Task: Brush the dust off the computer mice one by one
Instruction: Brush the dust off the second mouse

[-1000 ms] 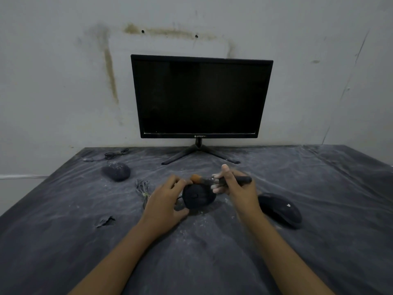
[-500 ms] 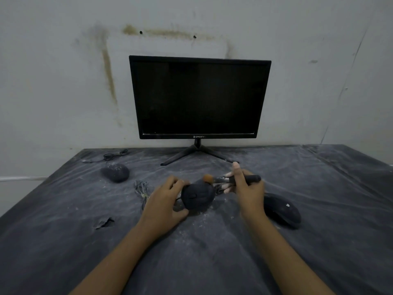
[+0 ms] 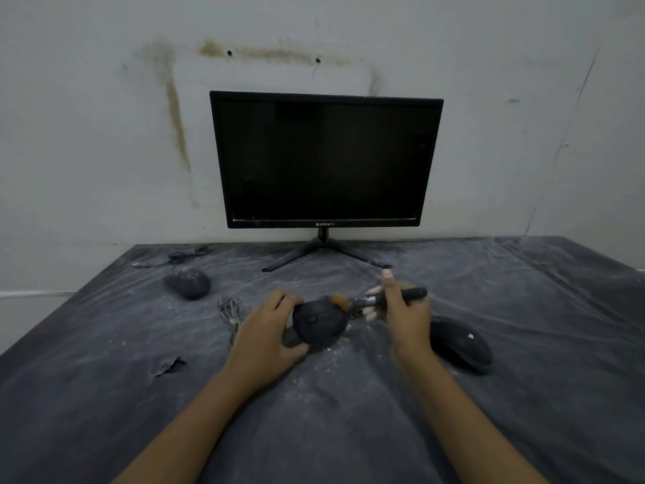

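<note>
At frame centre the left hand [image 3: 268, 338] grips the tilted black mouse [image 3: 319, 322] (apparently steadying it, top exposed), while the right hand [image 3: 406, 314] pinches the brush [image 3: 378, 298], bristles at its upper edge.

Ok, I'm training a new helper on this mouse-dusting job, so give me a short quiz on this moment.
1. True or false: the right hand grips the brush.
2. How many computer mice are in view?
3. The brush's bristles are against: A the monitor, B the mouse held in the left hand, C the cable bundle.

Key: 1 true. 2 three: the held mouse, the dusty mouse far left, and the third mouse beside the right wrist. 3 B.
</note>
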